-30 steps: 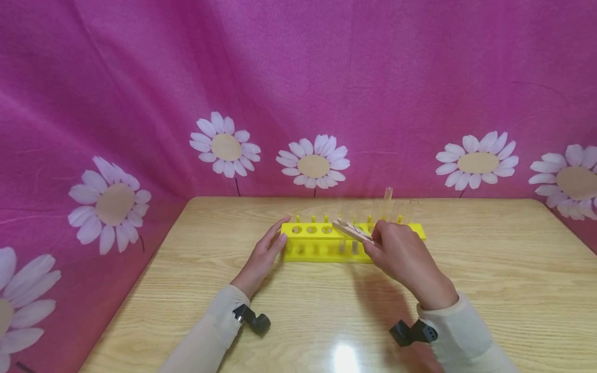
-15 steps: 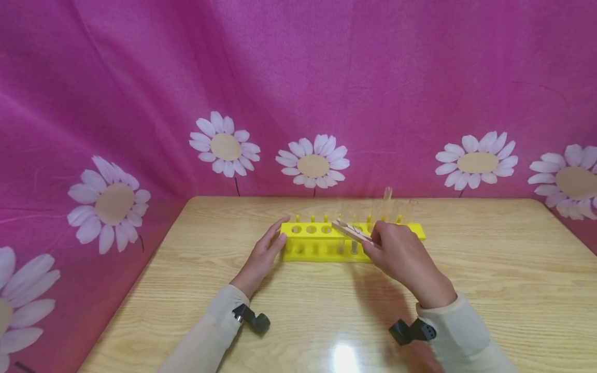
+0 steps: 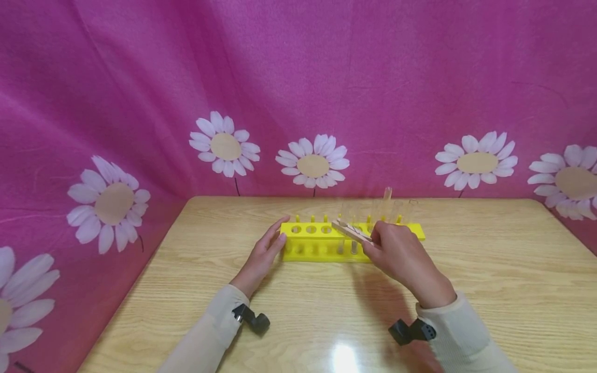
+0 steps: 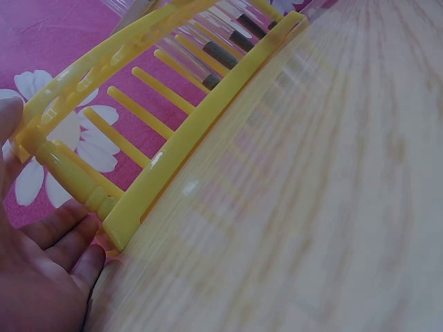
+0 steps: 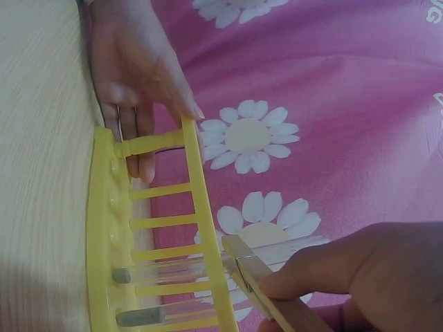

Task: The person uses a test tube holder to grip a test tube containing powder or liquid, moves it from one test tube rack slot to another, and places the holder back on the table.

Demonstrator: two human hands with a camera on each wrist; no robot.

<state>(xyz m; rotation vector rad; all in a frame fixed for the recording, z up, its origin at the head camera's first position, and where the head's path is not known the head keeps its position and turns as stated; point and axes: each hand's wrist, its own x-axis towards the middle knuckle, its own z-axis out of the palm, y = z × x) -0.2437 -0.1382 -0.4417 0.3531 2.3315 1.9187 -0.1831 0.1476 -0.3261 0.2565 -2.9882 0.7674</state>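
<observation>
My left hand (image 3: 261,256) holds the left end of a yellow test tube rack (image 3: 303,235), thumb at the front of the top shelf and fingers around the end. In the right wrist view that thumb touches the shelf's corner and the fingers reach past the end post. My right hand (image 3: 403,256) pinches a wooden test tube holder (image 3: 352,232) with a metal spring. The holder's tip is at the upper part of a clear test tube (image 5: 304,247) standing in the rack, just above the shelf. A second tube (image 5: 142,317) with a grey bottom stands beside it.
More clear tubes stand towards the rack's right end, one taller tube (image 3: 388,195) among them, partly hidden by my right hand. Several holes at the left end show no tube. The wood-grain table (image 3: 298,316) ends at a pink cloth (image 3: 392,103) with daisies.
</observation>
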